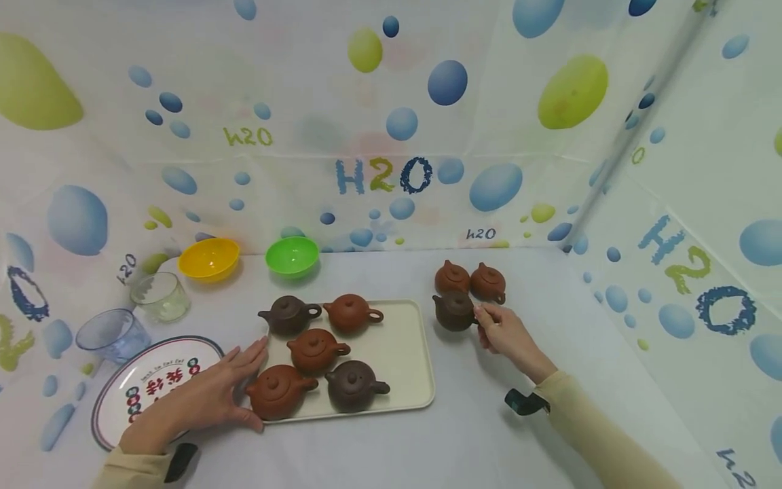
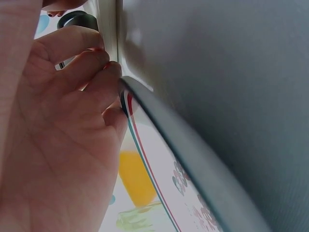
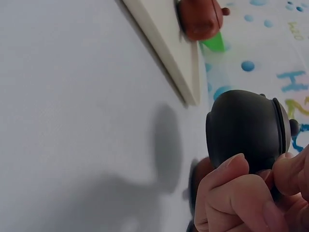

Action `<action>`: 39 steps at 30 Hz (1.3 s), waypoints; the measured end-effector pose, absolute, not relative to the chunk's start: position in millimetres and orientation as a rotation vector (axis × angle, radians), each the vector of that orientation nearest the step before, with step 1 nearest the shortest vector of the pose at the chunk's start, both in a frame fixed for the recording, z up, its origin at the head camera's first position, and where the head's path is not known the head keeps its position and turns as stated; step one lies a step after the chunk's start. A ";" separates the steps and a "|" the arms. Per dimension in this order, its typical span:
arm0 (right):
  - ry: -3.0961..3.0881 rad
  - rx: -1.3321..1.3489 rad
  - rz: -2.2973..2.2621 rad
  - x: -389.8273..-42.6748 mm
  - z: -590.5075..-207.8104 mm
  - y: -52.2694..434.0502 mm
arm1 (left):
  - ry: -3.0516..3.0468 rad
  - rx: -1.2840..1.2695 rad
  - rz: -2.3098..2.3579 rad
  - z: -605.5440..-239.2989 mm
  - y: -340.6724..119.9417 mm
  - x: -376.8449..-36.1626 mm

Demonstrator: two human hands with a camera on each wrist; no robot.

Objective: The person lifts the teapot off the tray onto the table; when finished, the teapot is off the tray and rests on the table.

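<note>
My right hand (image 1: 504, 331) pinches the handle of a dark brown teapot (image 1: 453, 311), whose spout points left. In the right wrist view, this teapot (image 3: 244, 130) is held above the white table, with a shadow below it. Two reddish-brown teapots (image 1: 452, 278) (image 1: 487, 282) stand just behind. At the left end of a cream tray (image 1: 406, 360), my left hand (image 1: 214, 388) rests against the edge with fingers spread. Several teapots sit on the tray: reddish-brown ones (image 1: 314, 351) (image 1: 277, 392) (image 1: 349, 314) and dark ones (image 1: 290, 315) (image 1: 354, 386).
A white plate (image 1: 113, 414) with red lettering lies partly under my left forearm. Behind it stand a bluish glass (image 1: 113, 336) and a clear glass (image 1: 161, 299). Yellow (image 1: 209, 260) and green (image 1: 292, 257) bowls stand near the patterned back curtain (image 1: 305, 122).
</note>
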State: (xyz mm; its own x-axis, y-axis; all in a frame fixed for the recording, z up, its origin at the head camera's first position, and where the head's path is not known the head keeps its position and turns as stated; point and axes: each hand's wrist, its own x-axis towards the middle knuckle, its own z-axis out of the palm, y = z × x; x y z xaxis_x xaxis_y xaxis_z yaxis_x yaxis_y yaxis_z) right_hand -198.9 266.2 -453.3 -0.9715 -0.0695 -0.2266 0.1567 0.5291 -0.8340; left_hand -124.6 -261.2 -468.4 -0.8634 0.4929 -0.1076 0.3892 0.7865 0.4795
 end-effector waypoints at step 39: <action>2.631 0.710 -1.434 -264.1 -467.2 388.9 | 2.762 0.720 0.711 -472.4 -263.7 -126.5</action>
